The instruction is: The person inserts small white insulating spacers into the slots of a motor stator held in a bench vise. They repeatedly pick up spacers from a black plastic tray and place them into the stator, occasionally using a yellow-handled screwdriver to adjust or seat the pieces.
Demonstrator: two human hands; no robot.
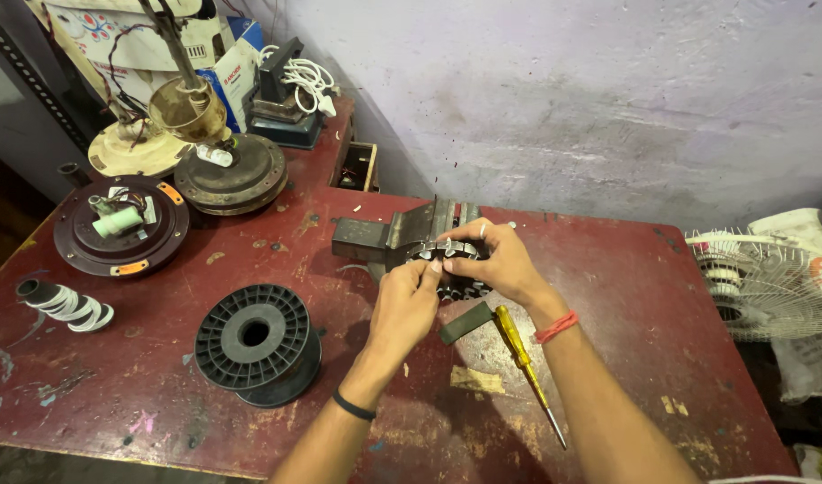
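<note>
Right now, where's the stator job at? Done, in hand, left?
Done: white slot liners already sit along the top edge of the stator core. In hand: left hand and right hand both pinch at those liners; the core's far side is hidden. Left, by the look: no wire on it yet, the black spool is bare, and the yellow screwdriver lies unused.

Both forearms reached forward from the lower edge and met near the middle. The left hand (404,300) was curled, its fingers (426,269) pinched together at the tips, a dark band around its wrist. The right hand (496,260) arched beside it, fingers (460,235) bent downward, a red band around its wrist.
</note>
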